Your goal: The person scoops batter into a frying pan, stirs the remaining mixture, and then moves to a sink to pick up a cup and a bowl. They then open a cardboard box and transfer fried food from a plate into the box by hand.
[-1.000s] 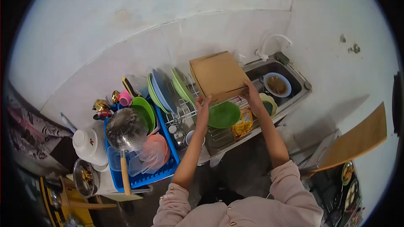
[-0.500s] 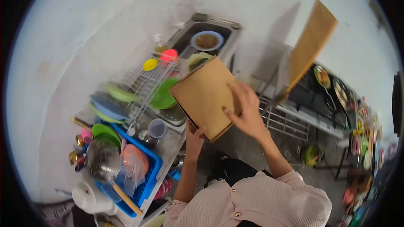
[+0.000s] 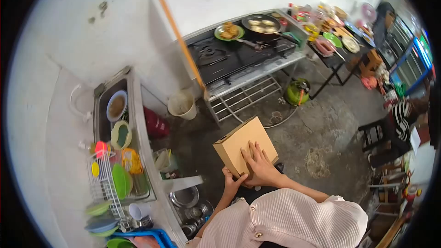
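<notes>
A brown cardboard box (image 3: 241, 146) is held in front of my body, its lid side facing up and tilted. My left hand (image 3: 233, 183) grips the near left corner, thumb on the top face and the other fingers around the side, partly hidden. Across the top face lies my right hand (image 3: 262, 167), its fingers stretched out and resting on the cardboard. Whatever the box may contain cannot be seen.
Left is a sink counter (image 3: 146, 156) with a dish rack (image 3: 106, 186). Ahead stands a stove (image 3: 243, 59) holding a frying pan (image 3: 262, 24), beside a green gas cylinder (image 3: 297, 93). A bucket (image 3: 182, 104) stands on the floor. At far right sits a person (image 3: 402, 119).
My view has swung right, towards the stove. The box has moved away from the sink and lower, over the floor. My right hand now lies flatter on the box, nearer my left hand.
</notes>
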Motion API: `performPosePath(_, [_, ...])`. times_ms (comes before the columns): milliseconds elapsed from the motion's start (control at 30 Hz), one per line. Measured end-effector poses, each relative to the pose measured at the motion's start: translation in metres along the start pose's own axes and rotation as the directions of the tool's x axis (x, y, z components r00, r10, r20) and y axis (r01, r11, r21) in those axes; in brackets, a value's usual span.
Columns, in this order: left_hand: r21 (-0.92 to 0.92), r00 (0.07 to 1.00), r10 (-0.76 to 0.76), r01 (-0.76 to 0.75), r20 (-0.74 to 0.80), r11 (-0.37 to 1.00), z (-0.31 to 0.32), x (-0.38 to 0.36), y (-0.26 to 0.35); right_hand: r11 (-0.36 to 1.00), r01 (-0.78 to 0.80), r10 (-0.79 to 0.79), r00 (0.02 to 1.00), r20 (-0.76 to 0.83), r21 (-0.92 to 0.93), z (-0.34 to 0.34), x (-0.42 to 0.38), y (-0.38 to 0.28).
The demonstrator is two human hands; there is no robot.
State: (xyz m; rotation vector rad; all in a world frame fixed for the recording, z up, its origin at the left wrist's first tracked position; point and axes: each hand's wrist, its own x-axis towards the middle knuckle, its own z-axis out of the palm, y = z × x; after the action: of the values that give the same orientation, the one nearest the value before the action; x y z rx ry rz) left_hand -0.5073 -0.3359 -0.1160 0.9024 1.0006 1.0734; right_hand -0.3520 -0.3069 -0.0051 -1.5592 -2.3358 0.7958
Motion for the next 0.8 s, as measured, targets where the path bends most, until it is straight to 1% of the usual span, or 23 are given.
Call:
performPosePath(67, [0.045, 0.999, -0.011, 0.009, 0.052, 0.999, 0.036, 0.011, -0.006, 0.996, -0.077, 0.080, 0.994, -0.076, 0.032, -0.015, -0.027, 0.026])
performPosePath(167, [0.125, 0.990, 0.023, -0.041, 0.142, 0.991, 0.097, 0.032, -0.020, 0.979, -0.056, 0.091, 0.981, -0.170, 0.196, -0.011, -0.068, 0.088])
performPosePath(200, [0.149, 0.984, 0.035, -0.061, 0.175, 0.987, 0.115, 0.039, -0.024, 0.970, -0.084, 0.119, 0.982, -0.149, 0.226, -0.028, -0.079, 0.095])
performPosePath(233, [0.172, 0.977, 0.048, -0.085, 0.209, 0.981, 0.138, 0.046, -0.030, 0.961, -0.094, 0.144, 0.973, -0.180, 0.261, -0.041, -0.092, 0.111])
performPosePath(267, [0.167, 0.971, -0.008, -0.033, 0.238, 0.985, 0.164, 0.049, -0.027, 0.949, -0.104, 0.170, 0.964, -0.207, 0.298, -0.052, -0.107, 0.127])
performPosePath(333, [0.181, 0.954, 0.033, -0.090, 0.298, 0.979, 0.213, 0.058, -0.039, 0.921, -0.139, 0.239, 0.939, -0.247, 0.363, -0.074, -0.136, 0.156])
performPosePath(367, [0.185, 0.944, 0.055, -0.120, 0.325, 0.975, 0.236, 0.062, -0.046, 0.914, -0.172, 0.282, 0.920, -0.272, 0.367, -0.080, -0.149, 0.171])
performPosePath(400, [0.223, 0.942, 0.004, -0.083, 0.337, 0.971, 0.259, 0.066, -0.047, 0.905, -0.203, 0.324, 0.899, -0.295, 0.373, -0.085, -0.161, 0.186])
performPosePath(433, [0.282, 0.936, 0.005, -0.111, 0.352, 0.953, 0.277, 0.068, -0.049, 0.896, -0.235, 0.364, 0.876, -0.317, 0.377, -0.087, -0.172, 0.196])
performPosePath(500, [0.384, 0.921, 0.021, -0.182, 0.389, 0.905, 0.321, 0.076, -0.057, 0.900, -0.288, 0.405, 0.828, -0.388, 0.326, -0.102, -0.192, 0.219])
performPosePath(533, [0.385, 0.919, 0.009, -0.173, 0.394, 0.907, 0.339, 0.080, -0.068, 0.898, -0.306, 0.421, 0.806, -0.415, 0.317, -0.111, -0.203, 0.230])
performPosePath(567, [0.352, 0.914, -0.030, -0.126, 0.405, 0.927, 0.355, 0.082, -0.074, 0.893, -0.327, 0.439, 0.785, -0.437, 0.310, -0.118, -0.213, 0.239])
performPosePath(600, [0.321, 0.907, -0.072, -0.072, 0.414, 0.944, 0.375, 0.084, -0.070, 0.921, -0.299, 0.388, 0.769, -0.508, 0.251, -0.124, -0.224, 0.251])
performPosePath(667, [0.255, 0.876, -0.170, 0.056, 0.452, 0.965, 0.401, 0.091, -0.081, 0.877, -0.394, 0.479, 0.761, -0.437, 0.276, -0.148, -0.245, 0.263])
performPosePath(700, [0.248, 0.869, -0.187, 0.077, 0.459, 0.966, 0.415, 0.092, -0.082, 0.852, -0.435, 0.521, 0.754, -0.400, 0.291, -0.159, -0.255, 0.270])
performPosePath(733, [0.241, 0.862, -0.199, 0.093, 0.465, 0.966, 0.430, 0.095, -0.081, 0.849, -0.460, 0.527, 0.712, -0.464, 0.258, -0.165, -0.263, 0.279])
performPosePath(767, [0.234, 0.857, -0.209, 0.107, 0.472, 0.966, 0.447, 0.098, -0.081, 0.862, -0.457, 0.503, 0.710, -0.493, 0.220, -0.172, -0.273, 0.292])
performPosePath(800, [0.217, 0.844, -0.245, 0.156, 0.477, 0.963, 0.461, 0.102, -0.082, 0.872, -0.453, 0.477, 0.709, -0.519, 0.183, -0.179, -0.284, 0.304])
